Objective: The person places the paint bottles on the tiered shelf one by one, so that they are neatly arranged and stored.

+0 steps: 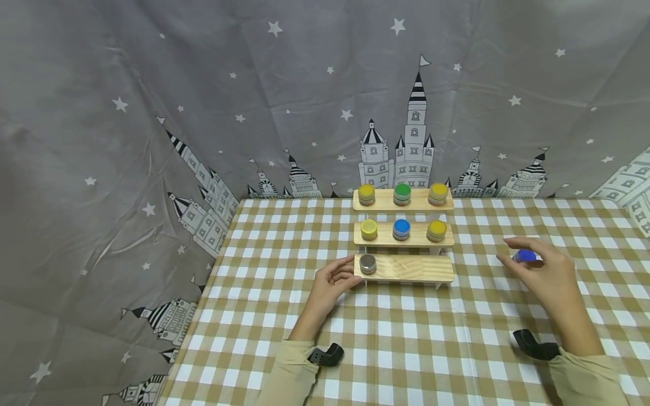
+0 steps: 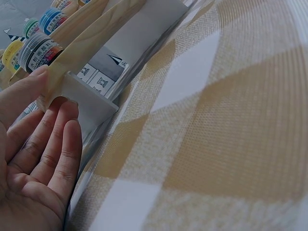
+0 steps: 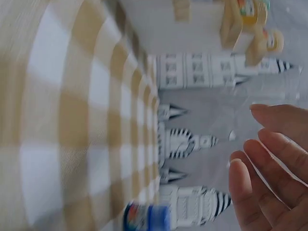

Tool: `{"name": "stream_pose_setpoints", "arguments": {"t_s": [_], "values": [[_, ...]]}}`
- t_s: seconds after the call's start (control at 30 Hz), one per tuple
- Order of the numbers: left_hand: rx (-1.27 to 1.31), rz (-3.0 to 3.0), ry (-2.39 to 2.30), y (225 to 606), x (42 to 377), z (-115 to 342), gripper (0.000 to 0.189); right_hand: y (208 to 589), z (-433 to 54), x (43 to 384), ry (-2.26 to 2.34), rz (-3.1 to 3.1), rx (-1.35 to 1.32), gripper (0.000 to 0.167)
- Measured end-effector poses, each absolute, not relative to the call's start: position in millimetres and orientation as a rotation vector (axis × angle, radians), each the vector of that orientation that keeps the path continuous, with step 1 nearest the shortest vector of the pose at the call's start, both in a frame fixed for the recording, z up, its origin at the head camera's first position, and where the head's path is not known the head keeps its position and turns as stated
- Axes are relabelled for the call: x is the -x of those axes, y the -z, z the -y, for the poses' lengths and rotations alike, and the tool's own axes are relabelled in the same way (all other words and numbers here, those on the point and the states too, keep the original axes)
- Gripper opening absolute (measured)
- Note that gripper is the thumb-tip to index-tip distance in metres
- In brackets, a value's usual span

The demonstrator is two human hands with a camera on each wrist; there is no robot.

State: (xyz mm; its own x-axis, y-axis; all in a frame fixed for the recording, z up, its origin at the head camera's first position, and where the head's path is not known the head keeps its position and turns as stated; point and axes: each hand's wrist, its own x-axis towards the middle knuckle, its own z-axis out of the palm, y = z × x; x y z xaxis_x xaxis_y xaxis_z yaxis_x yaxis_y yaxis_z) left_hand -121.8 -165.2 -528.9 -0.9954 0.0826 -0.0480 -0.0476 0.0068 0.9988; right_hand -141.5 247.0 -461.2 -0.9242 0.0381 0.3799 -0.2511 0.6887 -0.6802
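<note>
My left hand [image 1: 330,282] grips the left end of the lowest board of a three-tier wooden display rack [image 1: 411,268]. The left wrist view shows the thumb on top and fingers below the board edge. Close to that thumb, a paint jar with dark contents [image 2: 41,53] stands on the lowest board. Over on the right, my right hand [image 1: 550,276] is held with thumb and fingers apart near a dark blue paint jar [image 1: 525,256] on the cloth. In the right wrist view a gap separates the fingers from this blue jar [image 3: 149,218].
The middle tier carries a yellow jar [image 1: 369,229], a blue jar [image 1: 401,229] and a darker yellow jar [image 1: 436,230]. On the top tier, a green jar [image 1: 402,194] stands between two yellow ones. A checked tablecloth [image 1: 284,254] covers the table before a grey castle-print curtain [image 1: 304,73].
</note>
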Motion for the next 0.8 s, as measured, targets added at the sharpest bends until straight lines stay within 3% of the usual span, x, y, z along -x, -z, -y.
{"name": "stream_pose_setpoints", "arguments": {"t_s": [0.17, 0.43, 0.8], "values": [[-0.038, -2.158, -2.155, 528.6, 121.8, 165.5, 0.053, 469.2, -267.7, 141.0, -1.077, 2.594, -0.028, 0.037], [-0.028, -2.155, -2.156, 528.1, 122.1, 165.6, 0.054, 485.8, -286.1, 143.0, -1.112, 2.742, 0.226, 0.059], [-0.032, -2.169, -2.149, 529.2, 121.6, 165.6, 0.052, 500.9, -289.7, 145.7, -1.153, 2.706, 0.163, 0.048]]}}
